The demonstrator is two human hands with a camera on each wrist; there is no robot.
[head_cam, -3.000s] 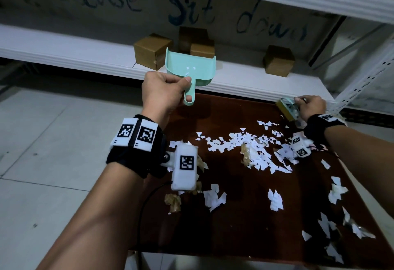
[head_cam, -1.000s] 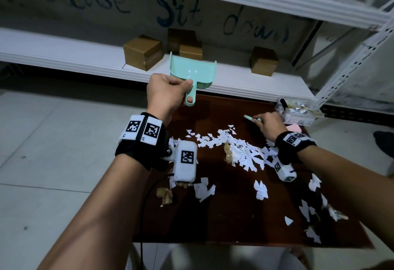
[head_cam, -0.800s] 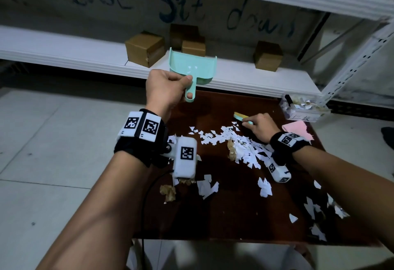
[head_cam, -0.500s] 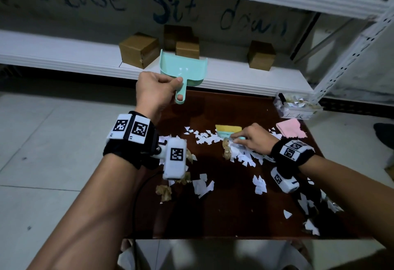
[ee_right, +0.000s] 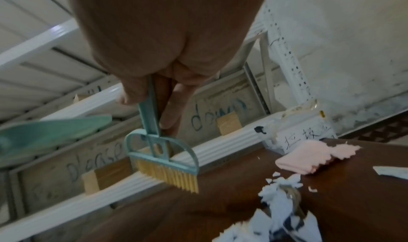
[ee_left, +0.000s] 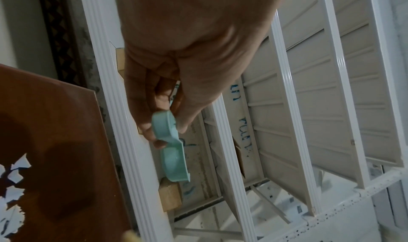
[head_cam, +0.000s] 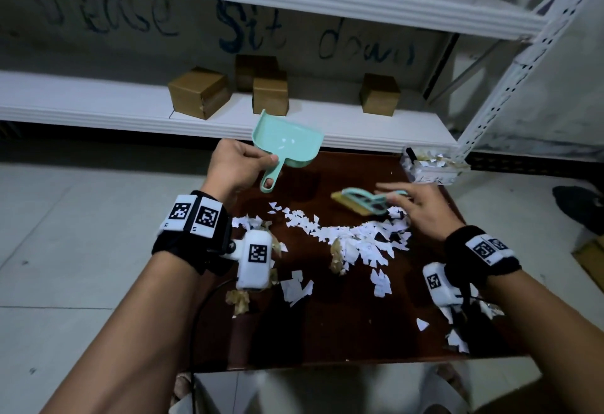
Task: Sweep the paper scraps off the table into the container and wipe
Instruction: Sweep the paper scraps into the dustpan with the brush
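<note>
White paper scraps [head_cam: 356, 239] lie heaped across the middle of the dark brown table [head_cam: 343, 332]. My left hand [head_cam: 240, 165] grips the handle of a mint green dustpan [head_cam: 287, 145] and holds it in the air over the table's far left corner. The left wrist view shows the dustpan [ee_left: 173, 151] pinched between thumb and fingers. My right hand [head_cam: 415, 206] holds the handle of a small teal brush [head_cam: 364, 200] with yellow bristles, just above the table beyond the scraps. The brush [ee_right: 164, 160] shows in the right wrist view, bristles pointing down at the table.
A clear container [head_cam: 431, 166] with scraps inside stands at the far right corner. A pink cloth [ee_right: 309, 155] lies next to it. Several cardboard boxes [head_cam: 199, 91] sit on the white shelf [head_cam: 98, 109] behind the table. More scraps [head_cam: 457, 340] lie near the front right edge.
My right hand has carried the brush from the far right corner to the left, sweeping scraps into a heap at the middle, then lifted it. The dustpan stays raised.
</note>
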